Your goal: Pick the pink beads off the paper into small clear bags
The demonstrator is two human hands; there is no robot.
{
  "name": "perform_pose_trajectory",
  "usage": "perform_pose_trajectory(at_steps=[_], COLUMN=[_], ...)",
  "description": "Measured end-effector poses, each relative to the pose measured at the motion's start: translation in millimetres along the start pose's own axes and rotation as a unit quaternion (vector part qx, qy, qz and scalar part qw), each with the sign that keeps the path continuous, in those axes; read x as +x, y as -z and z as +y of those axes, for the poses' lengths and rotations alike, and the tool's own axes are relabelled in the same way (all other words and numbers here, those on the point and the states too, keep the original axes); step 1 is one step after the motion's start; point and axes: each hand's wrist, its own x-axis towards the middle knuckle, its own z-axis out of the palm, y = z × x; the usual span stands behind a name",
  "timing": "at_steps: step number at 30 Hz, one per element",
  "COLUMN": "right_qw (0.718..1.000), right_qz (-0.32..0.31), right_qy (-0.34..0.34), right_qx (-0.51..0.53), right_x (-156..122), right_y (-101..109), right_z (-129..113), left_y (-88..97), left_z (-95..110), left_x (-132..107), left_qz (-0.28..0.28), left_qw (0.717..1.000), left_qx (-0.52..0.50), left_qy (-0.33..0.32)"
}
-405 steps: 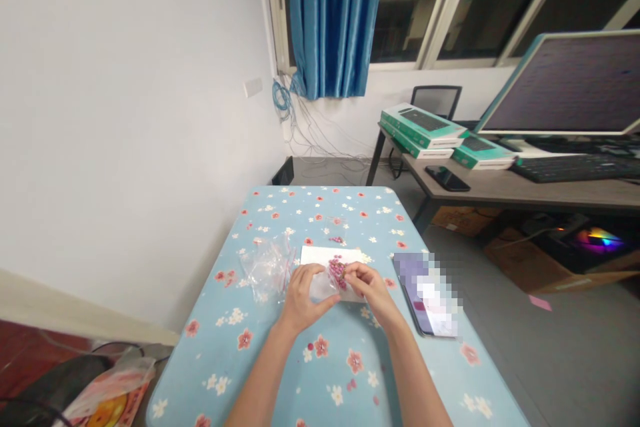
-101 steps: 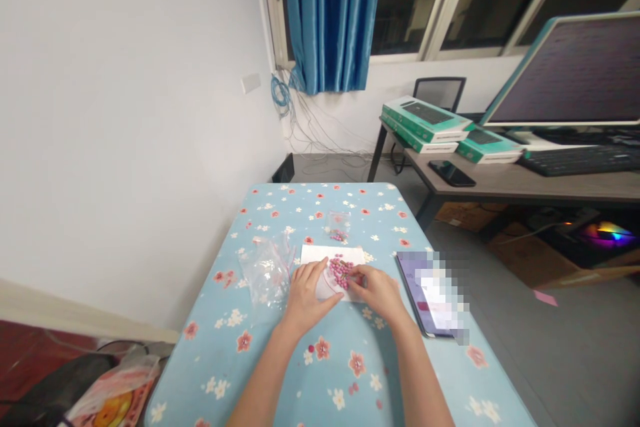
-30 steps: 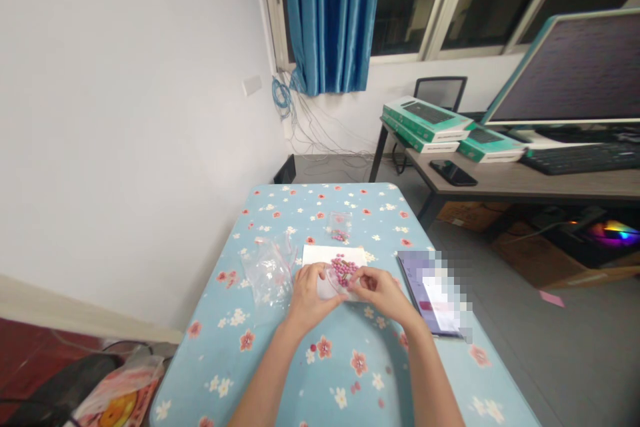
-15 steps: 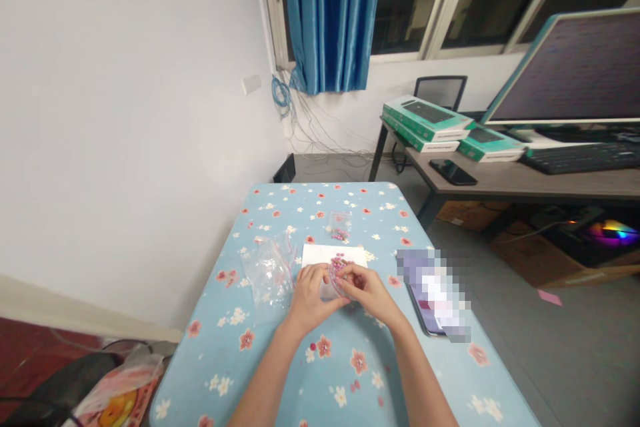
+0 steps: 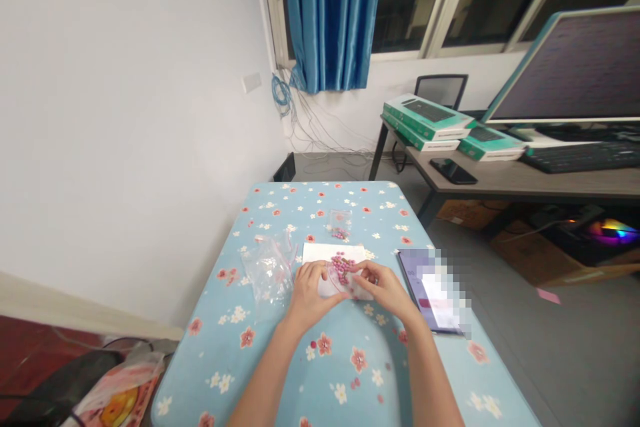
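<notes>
My left hand (image 5: 309, 290) is closed on the edge of a small clear zip bag (image 5: 331, 285), whose pink seal line curves between thumb and fingers. Partly under the bag lies a white sheet of paper (image 5: 315, 252). Small pink beads (image 5: 341, 262) are heaped on the sheet, with some brownish ones among them. At the heap's right side is my right hand (image 5: 377, 283), its fingers bent and the thumb a little apart from the index finger. Whether a bead sits between those fingertips is too small to tell.
Left of the sheet lies a larger clear plastic bag (image 5: 273, 273). Behind it stands a small clear bag of beads (image 5: 341, 225). A tablet-like device (image 5: 414, 273) rests at the right table edge. Loose red beads (image 5: 313, 345) dot the flowered tablecloth (image 5: 280, 373).
My right hand has moved right, off the bag's edge to the side of the bead heap, and its fingers have parted. My left hand stays in place with the bag.
</notes>
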Motion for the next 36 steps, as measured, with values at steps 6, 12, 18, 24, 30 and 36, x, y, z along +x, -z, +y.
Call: perform_pose_trajectory(at_steps=[6, 12, 18, 24, 30, 36], right_qw=[0.987, 0.981, 0.976, 0.976, 0.973, 0.977], right_qz=[-0.09, -0.099, -0.099, -0.088, -0.085, -0.112], right_qy=[-0.05, -0.062, -0.048, -0.034, -0.022, -0.002], right_qx=[-0.125, -0.152, -0.189, -0.196, -0.212, -0.182], right_x=[-23.6, -35.4, -42.4, -42.6, -36.3, -26.7], right_y=[6.8, -5.1, -9.3, -12.3, -14.2, -11.1], right_z=[-2.7, -6.9, -13.1, -12.1, -12.3, -10.7], left_y=[0.9, 1.4, 1.6, 1.0, 2.0, 1.9], left_z=[0.8, 1.3, 1.3, 1.9, 1.9, 0.9], left_x=[0.9, 0.6, 1.0, 1.5, 1.9, 1.9], left_qz=[-0.005, -0.003, 0.004, -0.001, 0.0, -0.002], left_qw=[1.0, 1.0, 1.0, 1.0, 1.0, 1.0], left_qx=[-0.009, -0.017, -0.015, -0.008, -0.011, -0.017], left_qy=[0.011, 0.013, 0.01, 0.01, 0.011, 0.017])
